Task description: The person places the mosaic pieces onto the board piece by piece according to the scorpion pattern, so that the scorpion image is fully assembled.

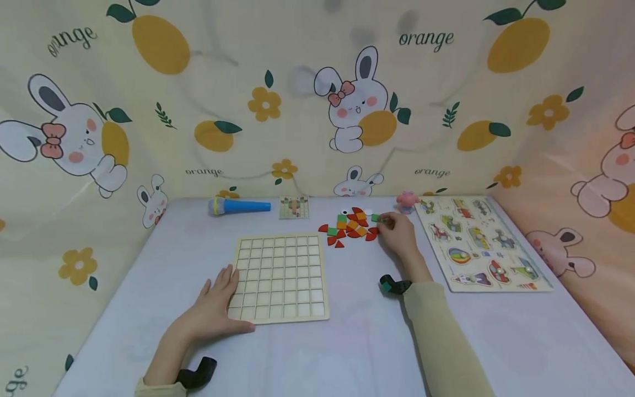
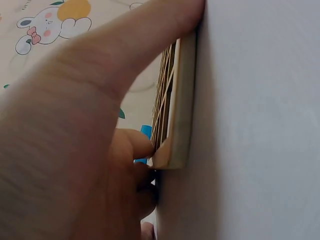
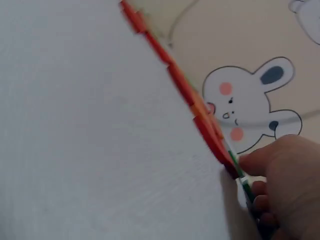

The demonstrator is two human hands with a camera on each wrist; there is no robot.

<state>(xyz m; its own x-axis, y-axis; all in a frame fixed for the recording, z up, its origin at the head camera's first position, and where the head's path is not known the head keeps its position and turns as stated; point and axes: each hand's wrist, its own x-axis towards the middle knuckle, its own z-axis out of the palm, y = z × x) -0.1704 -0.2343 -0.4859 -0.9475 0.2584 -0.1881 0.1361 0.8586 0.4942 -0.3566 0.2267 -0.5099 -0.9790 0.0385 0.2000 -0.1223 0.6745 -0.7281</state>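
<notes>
A pale wooden grid board point(image 1: 279, 278) lies flat on the table. My left hand point(image 1: 210, 309) rests at its near left corner, fingers spread along the left side and thumb at the near edge. In the left wrist view the hand touches the board's rim point(image 2: 182, 100). Beyond the board lies a cluster of small flat red, orange and green pieces point(image 1: 352, 225). At its right end my right hand point(image 1: 401, 237) pinches a green piece point(image 3: 235, 161) between thumb and curled fingers; the fingers partly hide it. Another green piece point(image 1: 375, 218) lies just left of the fingertips.
A blue toy microphone point(image 1: 245, 206) and a small patterned card point(image 1: 294, 208) lie at the back. A pink figurine point(image 1: 407, 200) stands behind my right hand. To the right lies a picture puzzle board point(image 1: 478, 242). A printed cloth point(image 1: 297, 110) hangs behind the table.
</notes>
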